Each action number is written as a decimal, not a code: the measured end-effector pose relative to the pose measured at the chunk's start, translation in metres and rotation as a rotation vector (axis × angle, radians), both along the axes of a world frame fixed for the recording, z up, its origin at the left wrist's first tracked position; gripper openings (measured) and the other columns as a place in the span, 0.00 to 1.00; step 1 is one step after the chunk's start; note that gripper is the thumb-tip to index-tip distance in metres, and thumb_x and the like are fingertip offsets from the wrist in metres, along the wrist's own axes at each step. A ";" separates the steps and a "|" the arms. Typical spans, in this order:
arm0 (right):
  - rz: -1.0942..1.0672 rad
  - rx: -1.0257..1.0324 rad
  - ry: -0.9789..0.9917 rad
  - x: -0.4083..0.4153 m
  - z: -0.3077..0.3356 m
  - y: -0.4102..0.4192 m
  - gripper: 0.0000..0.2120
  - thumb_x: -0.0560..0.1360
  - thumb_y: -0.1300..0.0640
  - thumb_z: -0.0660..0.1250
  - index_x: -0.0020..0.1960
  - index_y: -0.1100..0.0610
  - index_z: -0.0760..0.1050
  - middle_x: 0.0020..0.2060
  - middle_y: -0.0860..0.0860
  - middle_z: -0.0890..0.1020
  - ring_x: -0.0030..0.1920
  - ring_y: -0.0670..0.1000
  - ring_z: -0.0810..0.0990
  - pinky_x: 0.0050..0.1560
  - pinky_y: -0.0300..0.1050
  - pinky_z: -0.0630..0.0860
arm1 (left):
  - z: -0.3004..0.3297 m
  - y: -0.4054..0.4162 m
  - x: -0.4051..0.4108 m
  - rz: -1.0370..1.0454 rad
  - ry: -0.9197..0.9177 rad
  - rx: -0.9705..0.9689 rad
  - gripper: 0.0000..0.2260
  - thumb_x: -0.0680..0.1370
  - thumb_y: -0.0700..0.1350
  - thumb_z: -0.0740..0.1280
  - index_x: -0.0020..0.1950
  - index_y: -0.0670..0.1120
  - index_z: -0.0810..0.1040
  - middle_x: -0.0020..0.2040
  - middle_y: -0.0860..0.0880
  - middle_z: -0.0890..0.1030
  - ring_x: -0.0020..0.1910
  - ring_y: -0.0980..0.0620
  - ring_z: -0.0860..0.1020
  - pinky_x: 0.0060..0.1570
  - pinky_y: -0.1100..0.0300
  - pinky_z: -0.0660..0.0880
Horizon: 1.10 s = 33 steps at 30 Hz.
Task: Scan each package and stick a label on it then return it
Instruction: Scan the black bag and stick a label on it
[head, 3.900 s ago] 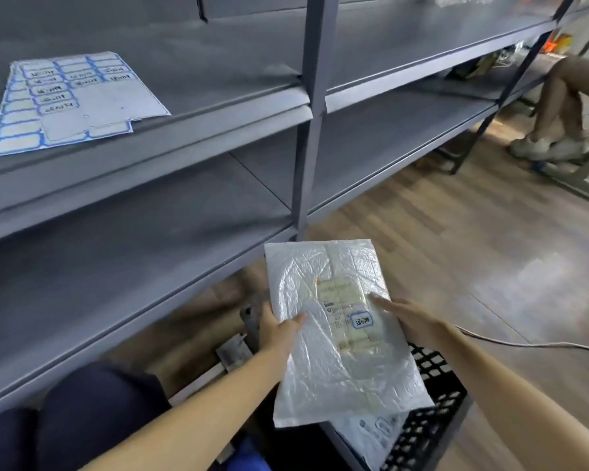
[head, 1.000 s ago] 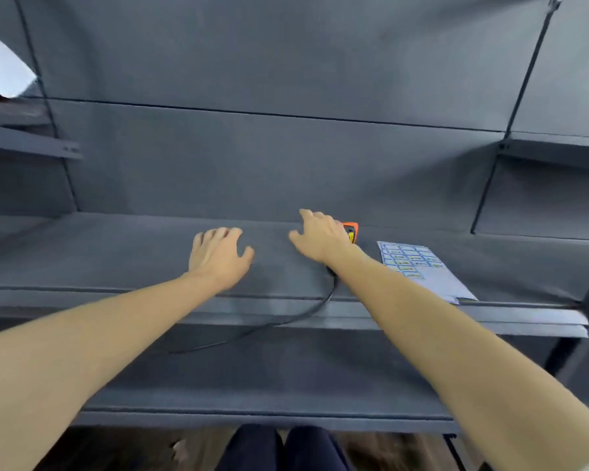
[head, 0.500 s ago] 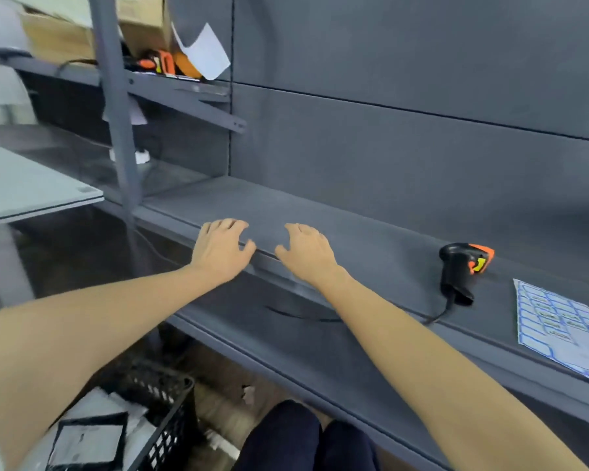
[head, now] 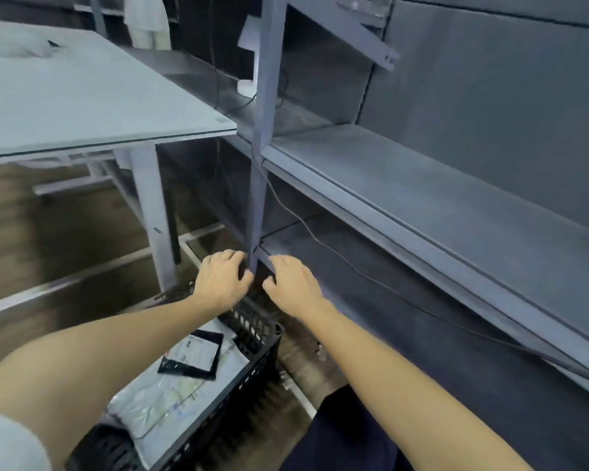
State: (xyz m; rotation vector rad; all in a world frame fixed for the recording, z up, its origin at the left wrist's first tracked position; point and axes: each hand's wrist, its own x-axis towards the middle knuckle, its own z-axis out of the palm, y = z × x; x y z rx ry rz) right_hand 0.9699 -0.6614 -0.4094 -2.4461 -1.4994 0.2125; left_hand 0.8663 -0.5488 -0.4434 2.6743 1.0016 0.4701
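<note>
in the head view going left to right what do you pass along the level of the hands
table leg → left hand → shelf upright post → right hand → thin cable draped across the lower shelf

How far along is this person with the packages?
Hard to count what is finished: no labelled package shows here. Right now both hands are empty, the left hand and right hand reaching down over the black crate, probably for the next one. Left to do: the black-framed package and the pale plastic bag under it look unlabelled, though blur makes that uncertain.
</note>
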 end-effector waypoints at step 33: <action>0.125 -0.438 0.188 -0.056 -0.257 0.076 0.24 0.79 0.56 0.56 0.73 0.60 0.61 0.70 0.55 0.68 0.71 0.52 0.63 0.74 0.46 0.53 | -0.299 0.055 -0.073 0.576 0.291 -0.542 0.26 0.76 0.49 0.66 0.67 0.37 0.62 0.62 0.35 0.70 0.59 0.38 0.70 0.59 0.49 0.68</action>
